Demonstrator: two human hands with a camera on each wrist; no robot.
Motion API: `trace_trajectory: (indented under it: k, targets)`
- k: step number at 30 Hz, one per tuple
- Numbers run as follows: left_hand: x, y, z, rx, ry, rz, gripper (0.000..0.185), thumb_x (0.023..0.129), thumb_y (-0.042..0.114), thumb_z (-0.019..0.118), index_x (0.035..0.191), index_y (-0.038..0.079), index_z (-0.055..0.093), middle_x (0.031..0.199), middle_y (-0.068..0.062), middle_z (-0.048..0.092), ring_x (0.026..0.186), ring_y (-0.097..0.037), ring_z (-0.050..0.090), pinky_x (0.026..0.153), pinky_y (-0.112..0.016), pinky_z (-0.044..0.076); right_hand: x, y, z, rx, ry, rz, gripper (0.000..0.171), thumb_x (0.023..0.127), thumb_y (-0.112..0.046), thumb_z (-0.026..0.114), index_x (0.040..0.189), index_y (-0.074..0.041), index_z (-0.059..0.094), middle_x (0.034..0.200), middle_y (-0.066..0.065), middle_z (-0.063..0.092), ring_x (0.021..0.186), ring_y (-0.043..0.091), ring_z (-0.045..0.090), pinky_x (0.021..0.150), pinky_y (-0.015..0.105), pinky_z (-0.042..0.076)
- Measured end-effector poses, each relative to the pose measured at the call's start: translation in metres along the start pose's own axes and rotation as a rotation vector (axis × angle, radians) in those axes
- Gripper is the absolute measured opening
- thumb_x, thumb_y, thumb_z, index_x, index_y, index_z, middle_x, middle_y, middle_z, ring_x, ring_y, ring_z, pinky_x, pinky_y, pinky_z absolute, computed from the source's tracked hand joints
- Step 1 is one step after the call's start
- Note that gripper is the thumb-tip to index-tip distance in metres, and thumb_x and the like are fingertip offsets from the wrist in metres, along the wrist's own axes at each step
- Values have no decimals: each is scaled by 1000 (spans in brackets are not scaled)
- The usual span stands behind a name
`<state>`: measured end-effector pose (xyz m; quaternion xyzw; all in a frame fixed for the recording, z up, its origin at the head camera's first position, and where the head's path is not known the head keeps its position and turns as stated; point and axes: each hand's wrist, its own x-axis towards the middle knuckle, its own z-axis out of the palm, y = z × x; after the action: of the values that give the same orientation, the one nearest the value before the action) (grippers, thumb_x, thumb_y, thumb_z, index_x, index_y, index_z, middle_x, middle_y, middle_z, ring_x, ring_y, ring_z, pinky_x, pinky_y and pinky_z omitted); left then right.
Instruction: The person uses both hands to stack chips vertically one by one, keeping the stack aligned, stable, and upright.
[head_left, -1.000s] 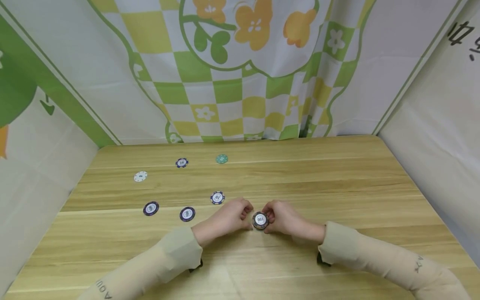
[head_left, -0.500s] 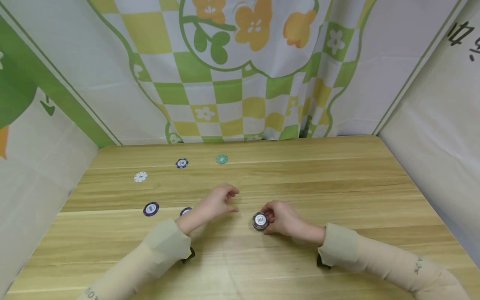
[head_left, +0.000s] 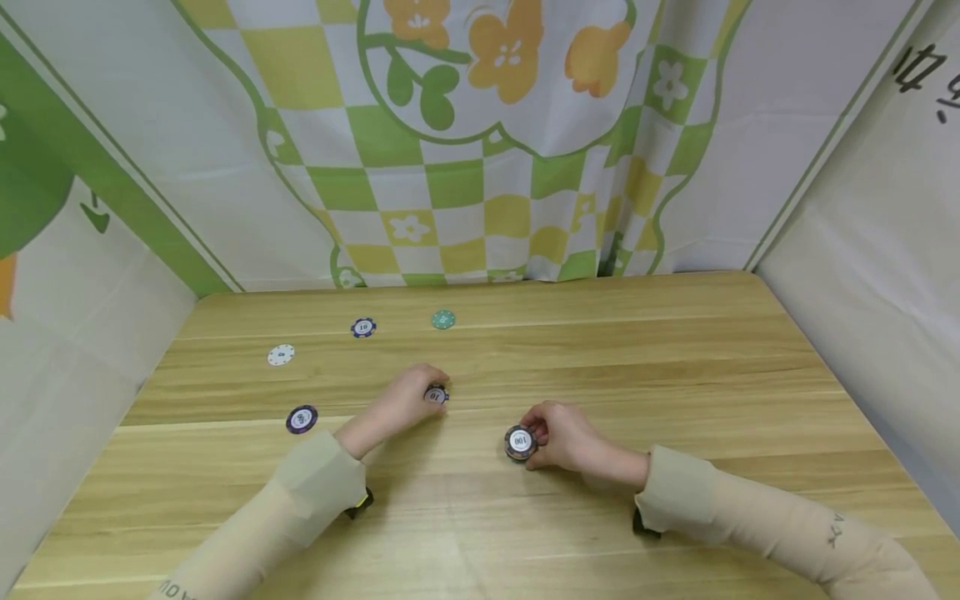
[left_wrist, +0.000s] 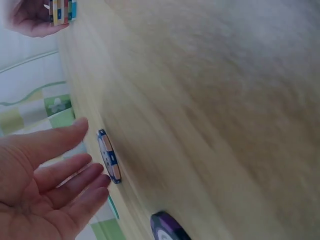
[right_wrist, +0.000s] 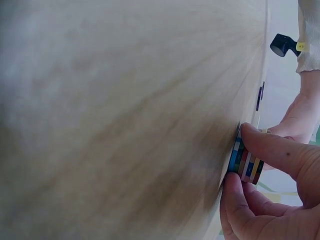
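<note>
A blue-and-white poker chip (head_left: 436, 396) marked 10 lies flat on the wooden table. My left hand (head_left: 397, 404) hovers right at it, thumb and fingers spread to either side; in the left wrist view a gap shows between the fingertips and this chip (left_wrist: 109, 156). My right hand (head_left: 576, 440) grips a short stack of poker chips (head_left: 521, 442) by its side, with a dark chip marked 100 on top. Layers of several colours show along the stack (right_wrist: 246, 162) in the right wrist view, and it stands on the table.
Farther left lie a purple chip (head_left: 302, 419), a white chip (head_left: 281, 355), a blue chip (head_left: 363, 327) and a green chip (head_left: 443, 319). Another purple chip (left_wrist: 167, 227) shows in the left wrist view. A checked curtain (head_left: 453, 183) hangs behind the table.
My left hand has left the stack's side and moved left and away from me to the blue chip. My right hand stays at the stack. One purple chip is now hidden beneath the left arm.
</note>
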<state>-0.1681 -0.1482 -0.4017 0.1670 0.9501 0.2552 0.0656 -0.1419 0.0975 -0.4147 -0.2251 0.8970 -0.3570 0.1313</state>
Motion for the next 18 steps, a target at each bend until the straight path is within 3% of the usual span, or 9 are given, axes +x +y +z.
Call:
trace_trajectory:
  k: [18]
  targets:
    - [-1,-1,6,167,54,23,33,71,3,73,101,-5,63,95,-14,61,87,-25,58,80,-36,48,0,0,0,-8,13,2,44,54,-2,84,92,1,63,77,1,58,71,11,54,63,19,45]
